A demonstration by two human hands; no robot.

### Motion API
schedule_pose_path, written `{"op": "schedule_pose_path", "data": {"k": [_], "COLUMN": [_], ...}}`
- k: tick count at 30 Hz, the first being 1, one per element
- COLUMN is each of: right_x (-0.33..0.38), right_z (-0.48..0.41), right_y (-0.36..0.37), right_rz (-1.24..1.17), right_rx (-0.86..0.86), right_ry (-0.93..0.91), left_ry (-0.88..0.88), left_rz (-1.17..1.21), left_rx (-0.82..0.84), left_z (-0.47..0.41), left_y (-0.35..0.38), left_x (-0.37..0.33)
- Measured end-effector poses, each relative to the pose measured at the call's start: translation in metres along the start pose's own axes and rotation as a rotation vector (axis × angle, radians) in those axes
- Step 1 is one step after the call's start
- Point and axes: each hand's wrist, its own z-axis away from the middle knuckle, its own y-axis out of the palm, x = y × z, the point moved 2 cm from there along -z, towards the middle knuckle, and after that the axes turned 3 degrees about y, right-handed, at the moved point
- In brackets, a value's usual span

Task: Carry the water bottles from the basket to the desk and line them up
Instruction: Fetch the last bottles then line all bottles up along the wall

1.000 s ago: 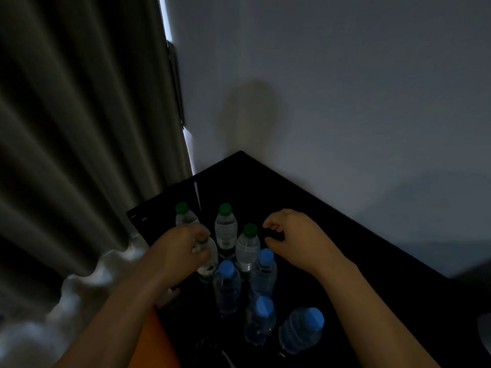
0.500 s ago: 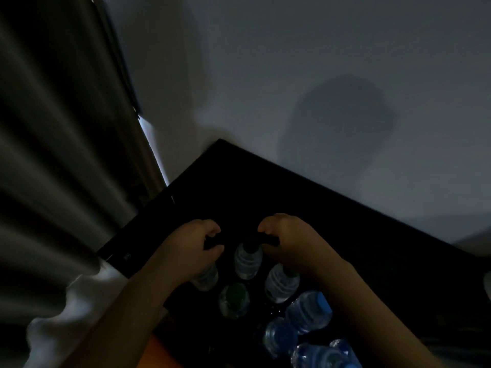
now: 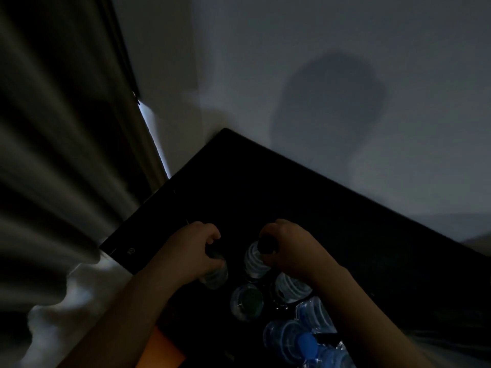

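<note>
Hands (image 3: 239, 248) gripping bottles (image 3: 253, 261), labels unreadable

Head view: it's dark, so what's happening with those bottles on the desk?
A person stands over a black desk in the corner. The left hand is wrapped around one bottle, and the right hand grips another bottle near its cap. More bottles, green-capped and blue-capped, stand clustered nearer the person.

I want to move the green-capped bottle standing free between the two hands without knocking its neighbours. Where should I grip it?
Grip the green-capped bottle at its cap and neck, coming straight down from above. It stands upright with its cap facing the camera, and other bottles crowd its sides, so a side grip on the body would likely bump them.
</note>
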Motion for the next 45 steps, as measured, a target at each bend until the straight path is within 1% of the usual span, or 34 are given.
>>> {"op": "schedule_pose_path", "data": {"k": [8,12,18,24,28,32,34,40,42,45], "right_x": [0.000,0.000,-0.002,-0.011,-0.016,-0.016,-0.019,-0.023,-0.024,-0.025], "right_z": [-0.009,-0.009,-0.007,-0.008,-0.015,-0.022,-0.027,-0.053,-0.065,-0.084], "right_y": [0.004,0.005,0.005,-0.004,-0.016,-0.032,-0.040,-0.058,-0.064,-0.072], "right_rz": [-0.027,-0.043,-0.095,-0.111,-0.111,-0.122,-0.144,-0.175,-0.191,-0.190], "right_rx": [0.049,0.034,0.024,-0.057,-0.101,-0.138,-0.153,-0.214,-0.244,-0.242], "right_ry": [0.010,0.007,0.059,0.077,0.039,0.033,0.041,0.086,0.139,0.244], "left_ry": [0.015,0.041,0.114,0.171,0.177,0.207,0.223,0.258,0.256,0.270], "left_rz": [-0.085,-0.071,-0.059,-0.010,0.005,0.009,0.018,-0.039,-0.034,-0.041], "left_rx": [0.064,0.102,0.103,0.065,0.015,-0.041,-0.044,-0.049,-0.053,-0.048], "left_z": [-0.006,-0.010,-0.020,-0.032,-0.042,-0.052,-0.060,-0.096,-0.111,-0.137], "left_y": [0.002,0.003,-0.008,-0.011,-0.016,-0.024,-0.030,-0.057,-0.067,-0.085], "left_x": [0.003,0.004,0.008,0.000,-0.006,-0.015,-0.019,-0.019,-0.016,-0.009]}}
